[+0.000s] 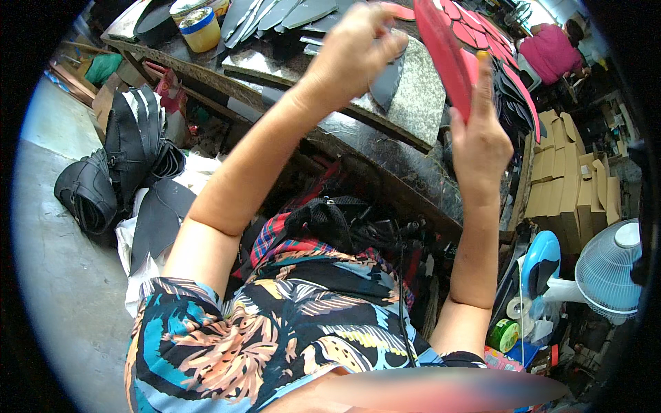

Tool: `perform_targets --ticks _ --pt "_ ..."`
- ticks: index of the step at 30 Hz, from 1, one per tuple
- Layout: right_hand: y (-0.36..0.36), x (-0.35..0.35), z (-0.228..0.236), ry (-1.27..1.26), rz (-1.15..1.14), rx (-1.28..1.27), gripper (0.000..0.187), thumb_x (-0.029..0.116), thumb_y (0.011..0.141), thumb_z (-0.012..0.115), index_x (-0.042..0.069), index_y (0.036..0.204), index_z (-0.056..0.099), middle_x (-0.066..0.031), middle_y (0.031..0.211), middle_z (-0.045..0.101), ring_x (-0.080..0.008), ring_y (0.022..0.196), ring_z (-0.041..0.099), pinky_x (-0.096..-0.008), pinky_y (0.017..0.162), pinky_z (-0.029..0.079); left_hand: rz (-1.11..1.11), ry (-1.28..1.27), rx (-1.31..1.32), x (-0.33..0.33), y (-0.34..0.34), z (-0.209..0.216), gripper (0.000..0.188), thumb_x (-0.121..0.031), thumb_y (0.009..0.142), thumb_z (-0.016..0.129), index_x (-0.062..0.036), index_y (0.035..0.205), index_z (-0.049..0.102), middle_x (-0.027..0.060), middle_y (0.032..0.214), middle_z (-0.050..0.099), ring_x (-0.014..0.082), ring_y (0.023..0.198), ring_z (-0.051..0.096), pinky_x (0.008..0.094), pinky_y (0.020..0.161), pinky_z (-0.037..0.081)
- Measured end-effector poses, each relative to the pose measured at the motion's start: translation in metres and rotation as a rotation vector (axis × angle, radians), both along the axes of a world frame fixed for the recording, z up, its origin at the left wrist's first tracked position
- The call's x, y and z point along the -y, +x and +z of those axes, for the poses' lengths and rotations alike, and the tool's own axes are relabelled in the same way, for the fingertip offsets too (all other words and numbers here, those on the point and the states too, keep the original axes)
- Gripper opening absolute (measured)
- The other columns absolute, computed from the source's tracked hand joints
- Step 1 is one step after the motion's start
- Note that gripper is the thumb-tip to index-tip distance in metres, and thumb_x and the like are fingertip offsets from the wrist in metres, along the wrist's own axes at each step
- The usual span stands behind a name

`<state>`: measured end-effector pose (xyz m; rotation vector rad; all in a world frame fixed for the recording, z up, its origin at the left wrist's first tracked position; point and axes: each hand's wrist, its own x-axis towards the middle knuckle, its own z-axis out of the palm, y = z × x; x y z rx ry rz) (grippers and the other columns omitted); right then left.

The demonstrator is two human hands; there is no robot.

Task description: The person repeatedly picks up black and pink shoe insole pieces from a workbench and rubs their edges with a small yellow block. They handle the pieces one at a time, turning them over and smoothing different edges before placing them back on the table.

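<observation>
My right hand (482, 138) grips a red, sole-shaped piece (444, 58) held up on edge over the workbench, with the index finger stretched along it. Left of it, my left hand (358, 51) is raised over the bench with fingers curled together; whatever they may pinch is hidden. Under and between the hands lies a speckled stone slab (420, 100), with a dark grey cut piece (387, 86) on it. Beyond the right hand, a pile of pink-red sole pieces (475, 27) and black pieces (513, 93) covers the bench.
A blue-rimmed jar of yellowish paste (201, 33) stands at the bench's far left beside dark grey cut sheets (275, 15). Black shoe uppers (127, 151) are heaped on the left. Cardboard boxes (554, 172), a fan (609, 265) and another person (551, 51) are on the right.
</observation>
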<state>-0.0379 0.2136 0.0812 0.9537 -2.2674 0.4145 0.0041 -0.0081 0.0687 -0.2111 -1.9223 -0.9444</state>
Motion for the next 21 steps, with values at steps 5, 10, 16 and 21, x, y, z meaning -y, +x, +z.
perform_targets --ticks 5,10,16,21 --pt "0.009 0.005 -0.032 0.059 0.165 0.399 0.098 0.037 0.085 0.073 0.018 0.159 0.010 -0.0182 0.103 0.069 -0.0375 0.089 0.068 -0.0461 0.075 0.054 -0.143 -0.129 0.301 -0.034 0.017 -0.053 0.023 -0.009 0.087 0.061 -0.0013 0.108 0.064 0.0177 0.102 0.063 0.0365 0.101 0.061 0.0436 0.090 0.050" --pt "0.005 -0.012 -0.047 0.023 0.218 0.382 0.101 0.028 0.080 0.078 0.020 0.158 0.014 -0.0174 0.113 0.068 -0.0361 0.094 0.067 -0.0443 0.080 0.054 -0.121 -0.154 0.340 -0.042 0.026 -0.068 0.022 -0.010 0.089 0.060 -0.0018 0.109 0.065 0.0162 0.097 0.066 0.0351 0.099 0.062 0.0438 0.088 0.050" --pt "0.004 -0.016 -0.059 -0.113 0.194 0.461 0.102 0.015 0.075 0.082 0.021 0.157 0.022 -0.0162 0.113 0.069 -0.0333 0.092 0.068 -0.0422 0.080 0.055 -0.192 0.067 0.383 -0.046 0.041 -0.054 0.022 -0.016 0.092 0.061 -0.0008 0.107 0.067 0.0156 0.090 0.069 0.0289 0.084 0.066 0.0400 0.077 0.052" --pt "0.001 -0.016 -0.057 -0.167 0.264 0.548 0.098 0.011 0.076 0.081 0.021 0.156 0.026 -0.0153 0.107 0.071 -0.0315 0.090 0.070 -0.0408 0.079 0.055 -0.471 0.410 0.703 -0.051 0.051 -0.042 0.029 -0.025 0.096 0.061 0.0005 0.107 0.067 0.0065 0.080 0.068 0.0137 0.070 0.063 0.0297 0.061 0.051"
